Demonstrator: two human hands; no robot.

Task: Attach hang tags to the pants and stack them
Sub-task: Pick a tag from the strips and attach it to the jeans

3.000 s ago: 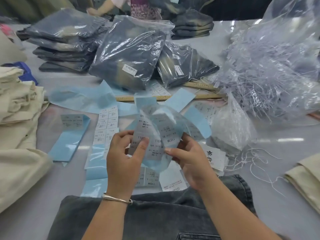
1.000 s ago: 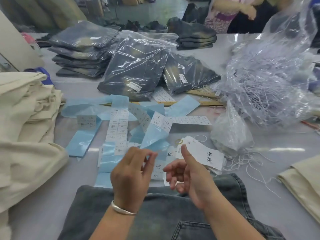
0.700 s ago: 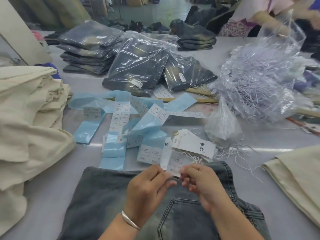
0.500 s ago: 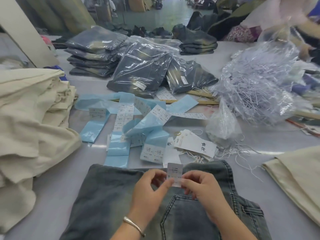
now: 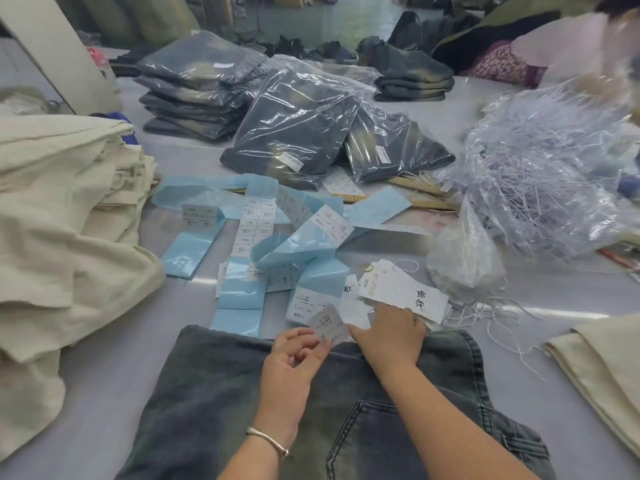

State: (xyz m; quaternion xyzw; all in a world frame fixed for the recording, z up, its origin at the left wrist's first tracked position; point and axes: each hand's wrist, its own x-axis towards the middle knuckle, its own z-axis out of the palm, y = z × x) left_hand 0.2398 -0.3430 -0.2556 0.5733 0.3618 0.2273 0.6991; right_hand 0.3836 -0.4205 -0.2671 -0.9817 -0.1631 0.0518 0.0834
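Note:
Faded grey denim pants (image 5: 214, 393) lie flat in front of me, back pocket up. My left hand (image 5: 294, 358) pinches a small white printed label (image 5: 329, 322) between thumb and fingers, just above the pants' far edge. My right hand (image 5: 391, 332) reaches past it to the pile of white hang tags (image 5: 405, 294) and lies on its near edge; whether its fingers hold a tag is hidden. Blue backing strips with sticker labels (image 5: 273, 244) are spread out beyond the pants.
Cream fabric piles (image 5: 62, 237) fill the left; another cream piece (image 5: 602, 368) lies at right. Bagged dark pants (image 5: 298, 126) are stacked at the back. A clear bag of plastic tag strings (image 5: 540, 168) and loose white strings (image 5: 485, 306) sit right. A person works across the table.
Both hands first peeled a label off a blue strip and brought it down over the pants. Now my right hand has let go and reached right to the hang tags.

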